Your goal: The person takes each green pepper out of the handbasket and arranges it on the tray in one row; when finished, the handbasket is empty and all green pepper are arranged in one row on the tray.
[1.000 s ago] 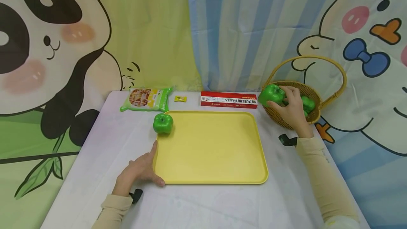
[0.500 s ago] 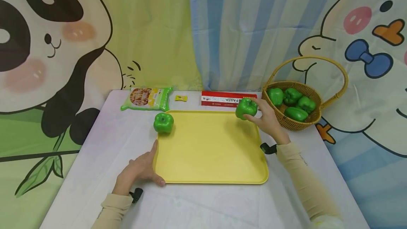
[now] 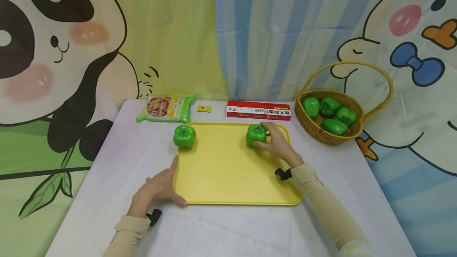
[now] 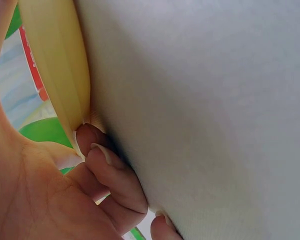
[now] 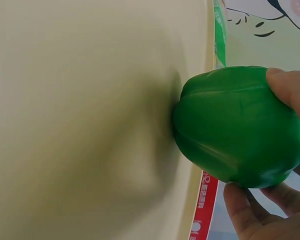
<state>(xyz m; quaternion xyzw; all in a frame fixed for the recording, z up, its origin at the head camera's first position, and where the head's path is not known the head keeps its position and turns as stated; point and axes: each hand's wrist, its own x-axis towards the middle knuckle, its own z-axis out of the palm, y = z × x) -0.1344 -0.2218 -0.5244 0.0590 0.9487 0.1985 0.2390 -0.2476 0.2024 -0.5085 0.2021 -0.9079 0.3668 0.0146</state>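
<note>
My right hand (image 3: pixel 280 146) holds a green bell pepper (image 3: pixel 256 135) by its side, low over the far right part of the yellow tray (image 3: pixel 232 169). In the right wrist view, thumb and fingers grip opposite sides of this pepper (image 5: pixel 240 125), its shadow close beside it on the tray. My left hand (image 3: pixel 158 187) holds the tray's near left corner, thumb at the front edge and index finger along the left side. Curled fingertips meet the tray's rim (image 4: pixel 65 60) in the left wrist view. Another bell pepper (image 3: pixel 184 136) sits at the tray's far left corner.
A wicker basket (image 3: pixel 314 130) with a tall handle stands at the back right, several green peppers inside. Behind the tray lie a green food packet (image 3: pixel 166 109), a small yellow packet (image 3: pixel 204 108) and a red pasta box (image 3: pixel 258 110). Printed curtains hang behind the table.
My right hand has lifted a bell pepper out of the basket, carried it left and lowered it toward the tray. My left hand has stayed at the tray's corner.
</note>
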